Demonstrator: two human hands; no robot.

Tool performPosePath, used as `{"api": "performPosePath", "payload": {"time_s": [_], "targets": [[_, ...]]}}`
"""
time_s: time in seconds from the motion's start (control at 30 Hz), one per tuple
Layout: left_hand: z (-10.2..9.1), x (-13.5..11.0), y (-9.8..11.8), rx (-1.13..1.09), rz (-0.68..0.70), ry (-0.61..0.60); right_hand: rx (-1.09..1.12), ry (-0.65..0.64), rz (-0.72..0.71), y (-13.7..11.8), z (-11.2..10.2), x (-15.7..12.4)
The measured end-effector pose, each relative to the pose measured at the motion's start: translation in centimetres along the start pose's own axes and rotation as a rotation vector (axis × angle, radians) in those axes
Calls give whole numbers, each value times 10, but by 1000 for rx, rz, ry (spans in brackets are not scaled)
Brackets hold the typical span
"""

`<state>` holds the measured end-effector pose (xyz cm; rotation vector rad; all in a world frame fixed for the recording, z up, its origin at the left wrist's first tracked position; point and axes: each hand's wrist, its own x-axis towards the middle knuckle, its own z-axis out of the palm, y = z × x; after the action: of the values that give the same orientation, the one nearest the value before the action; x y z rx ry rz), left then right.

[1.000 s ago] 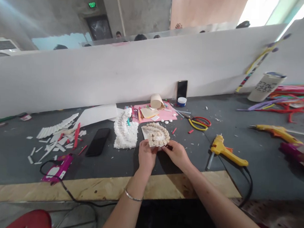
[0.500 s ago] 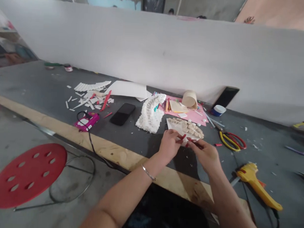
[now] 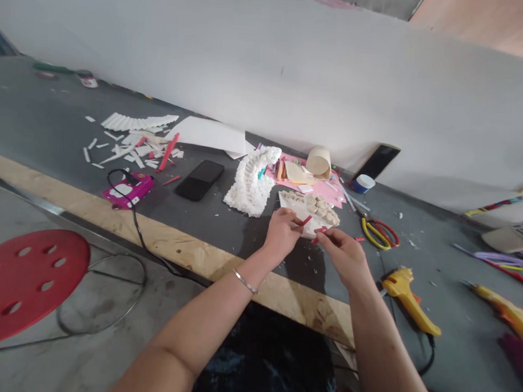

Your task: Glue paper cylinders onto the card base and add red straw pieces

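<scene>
Over the near edge of a white board, my left hand (image 3: 282, 232) pinches a short red strip (image 3: 305, 221) between thumb and fingertips. Close by on the right, my right hand (image 3: 344, 255) is closed on another small red piece (image 3: 319, 230); its material is too small to make out. The white board (image 3: 301, 210) lies on the table just beyond my fingers and carries beige, pebble-like lumps (image 3: 321, 208). Left of it stands a curved white model (image 3: 253, 181) with a rough, crumbly-looking base. A further red bit (image 3: 359, 239) lies beside my right hand.
A yellow glue gun (image 3: 410, 301) and pliers-like cutters with red and yellow handles (image 3: 378, 231) lie to the right. Leftward are a black phone (image 3: 200, 180), a magenta box with a cable (image 3: 130, 191) and white scraps (image 3: 136, 151). A red stool (image 3: 35, 279) stands by the table.
My hands have drawn slightly apart, and the red pieces in them now show separately. The camera has tilted downward and turned, bringing more of the table's right side into view.
</scene>
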<state>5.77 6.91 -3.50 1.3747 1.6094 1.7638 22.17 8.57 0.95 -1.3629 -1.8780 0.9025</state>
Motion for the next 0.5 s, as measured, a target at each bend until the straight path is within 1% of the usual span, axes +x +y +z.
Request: {"api": "performPosePath", "payload": {"time_s": [0.1, 0.23, 0.3, 0.37, 0.5], "targets": [[2, -1, 0, 10, 15, -11, 67, -7, 64, 4, -13, -7], [10, -3, -4, 49, 15, -6, 364, 71, 256, 4, -22, -14], [15, -4, -6, 74, 19, -8, 510, 82, 333, 3, -20, -13], [16, -6, -7, 104, 28, -13, 598, 42, 368, 3, -13, -10], [10, -9, -2, 177, 48, -36, 645, -4, 347, 8, 3, -1]]}}
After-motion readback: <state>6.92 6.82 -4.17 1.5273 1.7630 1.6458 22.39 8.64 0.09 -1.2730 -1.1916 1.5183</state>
